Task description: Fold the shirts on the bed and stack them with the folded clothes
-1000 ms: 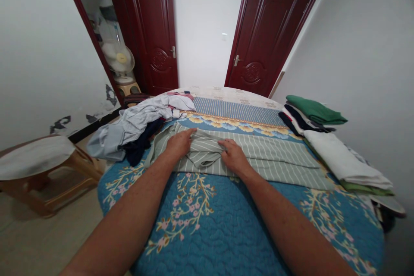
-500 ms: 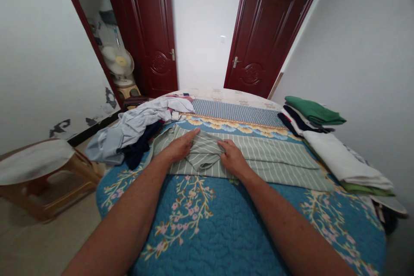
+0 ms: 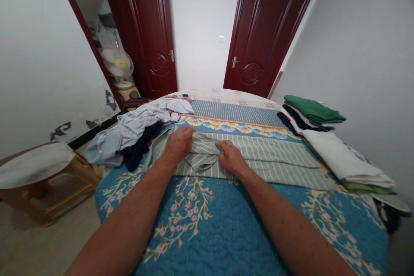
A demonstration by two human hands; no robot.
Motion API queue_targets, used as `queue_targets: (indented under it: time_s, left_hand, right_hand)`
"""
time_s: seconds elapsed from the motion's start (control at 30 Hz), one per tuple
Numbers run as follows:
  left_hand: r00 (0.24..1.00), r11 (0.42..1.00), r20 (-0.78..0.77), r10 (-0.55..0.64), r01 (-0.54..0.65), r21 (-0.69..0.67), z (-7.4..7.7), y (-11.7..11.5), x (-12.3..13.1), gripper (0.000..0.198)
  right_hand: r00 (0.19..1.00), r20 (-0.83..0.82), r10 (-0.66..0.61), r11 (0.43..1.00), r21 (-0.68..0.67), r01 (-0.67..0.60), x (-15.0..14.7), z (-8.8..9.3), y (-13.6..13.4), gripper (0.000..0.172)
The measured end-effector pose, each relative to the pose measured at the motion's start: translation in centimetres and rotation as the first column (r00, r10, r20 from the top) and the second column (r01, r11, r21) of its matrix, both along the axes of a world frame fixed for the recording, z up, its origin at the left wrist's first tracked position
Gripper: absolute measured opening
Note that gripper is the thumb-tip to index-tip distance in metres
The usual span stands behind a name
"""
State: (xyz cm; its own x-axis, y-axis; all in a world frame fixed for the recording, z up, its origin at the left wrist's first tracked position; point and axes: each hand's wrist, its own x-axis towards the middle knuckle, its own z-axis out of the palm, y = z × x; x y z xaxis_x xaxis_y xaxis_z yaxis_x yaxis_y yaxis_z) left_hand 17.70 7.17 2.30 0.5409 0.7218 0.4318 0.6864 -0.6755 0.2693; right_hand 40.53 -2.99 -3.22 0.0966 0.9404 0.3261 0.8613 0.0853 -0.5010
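Note:
A grey-green shirt with white stripes [image 3: 271, 151] lies in a long folded strip across the table. What looks like its collar opening [image 3: 207, 166] sits between my two hands. My left hand [image 3: 179, 144] is curled closed on the cloth toward the shirt's left end, with its fingertips mostly hidden behind the knuckles. Over the middle of the strip, my right hand [image 3: 230, 156] pinches the fabric near the collar. Some creases run through the cloth between both hands.
Loose clothes [image 3: 139, 129] are heaped at the left. Folded garments are stacked at the right, a green one [image 3: 315, 110] on top and a white one [image 3: 347, 155] nearer. A blue flowered cover [image 3: 226, 224] lies on the table. A stool [image 3: 35, 168] stands at left.
My left hand has shifted slightly left, its fingers going from stretched out to curled on the cloth. My right hand stays nearly in place on the shirt.

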Motion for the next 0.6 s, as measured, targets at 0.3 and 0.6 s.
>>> queue_targets:
  time_s: [0.3,0.6]
  left_hand:
    - [0.955,0.988,-0.277,-0.104,0.068,-0.138,-4.0,-1.3,2.0,0.060]
    - [0.946,0.990,-0.320,-0.056,0.010,-0.143,-3.9,-1.1,1.8,0.073]
  right_hand:
    - [0.991,0.057,-0.119,0.993,-0.019,0.120,-0.5,0.2,-0.4,0.050]
    - [0.991,0.124,-0.043,0.986,0.167,0.022,-2.6,2.9,-1.7,0.047]
